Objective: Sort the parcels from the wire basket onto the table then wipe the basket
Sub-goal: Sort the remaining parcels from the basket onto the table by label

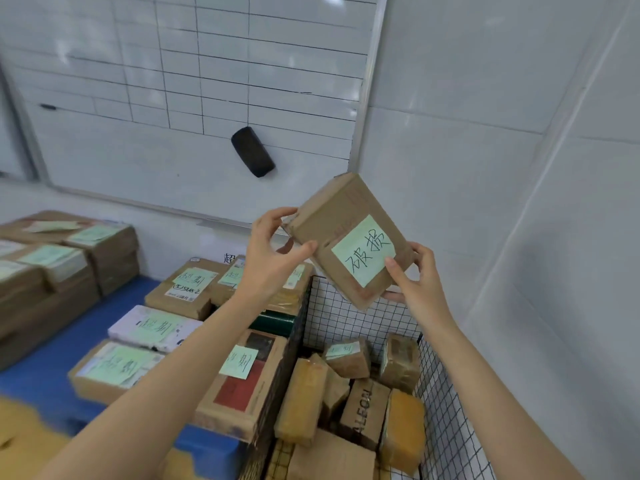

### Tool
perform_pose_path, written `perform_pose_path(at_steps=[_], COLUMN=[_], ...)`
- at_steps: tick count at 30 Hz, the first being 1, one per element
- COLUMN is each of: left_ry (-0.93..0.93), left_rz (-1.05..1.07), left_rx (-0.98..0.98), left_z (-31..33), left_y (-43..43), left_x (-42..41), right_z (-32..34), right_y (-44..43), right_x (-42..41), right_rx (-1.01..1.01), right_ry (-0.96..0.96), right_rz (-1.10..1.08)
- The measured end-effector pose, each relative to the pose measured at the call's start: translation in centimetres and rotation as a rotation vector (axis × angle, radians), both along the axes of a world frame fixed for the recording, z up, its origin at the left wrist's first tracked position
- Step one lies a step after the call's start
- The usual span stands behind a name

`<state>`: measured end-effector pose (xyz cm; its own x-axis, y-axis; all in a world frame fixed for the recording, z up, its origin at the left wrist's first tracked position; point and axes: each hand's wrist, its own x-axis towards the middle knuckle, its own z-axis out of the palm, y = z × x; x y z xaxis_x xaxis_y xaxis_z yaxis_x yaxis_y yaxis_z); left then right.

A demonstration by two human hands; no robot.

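**A brown box is held up over the basket**

Head view: Two bare arms reach out in front. Both hands hold one brown parcel up in the air. It is tilted, with its top leaning to the left. A green note with black writing is stuck on the front.

The left hand holds the top left corner. Its grip is clamped on the parcel, with the thumb on the front and the fingers curled round the edge. The right hand holds the bottom right corner. Its grip is clamped on the parcel too, with the thumb pressed just beside the green note and the fingers under the box.

The parcel hangs above the back of the wire basket, not touching it. More brown and yellow boxes lie jumbled inside the basket, some on their sides.

Left of the basket is the blue bench. Flat parcels with green notes lie on it in rows, close together. A taller pile of boxes sits at the far left of the bench.

Behind it all, a whiteboard with black lines hangs on the white wall. A black eraser is stuck on the board, above the held parcel.
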<state>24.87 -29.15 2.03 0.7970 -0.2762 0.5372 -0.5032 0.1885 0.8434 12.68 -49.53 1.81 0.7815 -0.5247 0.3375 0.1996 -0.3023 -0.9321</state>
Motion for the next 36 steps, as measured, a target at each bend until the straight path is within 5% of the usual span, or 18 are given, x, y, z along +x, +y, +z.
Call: perform_pose_path(at_steps=[7, 13, 27, 36], left_ry=[0.109, 0.142, 0.025, 0.057], left_rz=[0.254, 0.374, 0.317, 0.301], left_rx=[-0.135, -0.167, 0.014, 0.048], left_z=[-0.1, -0.7, -0.7, -0.6], left_y=[7.9, 15.3, 32.5, 46.4], left_x=[0.2, 1.0, 5.9, 11.6], right_z=[-2.4, -2.1, 0.5, -0.4], right_y=[8.2, 15.2, 33.1, 46.9], right_x=[4.4, 8.1, 16.2, 22.8], right_rx=[0.215, 0.051, -0.204, -0.006], right_ry=[0.048, -0.004, 0.008, 0.023], right_rz=[0.288, 0.382, 0.438, 0.470])
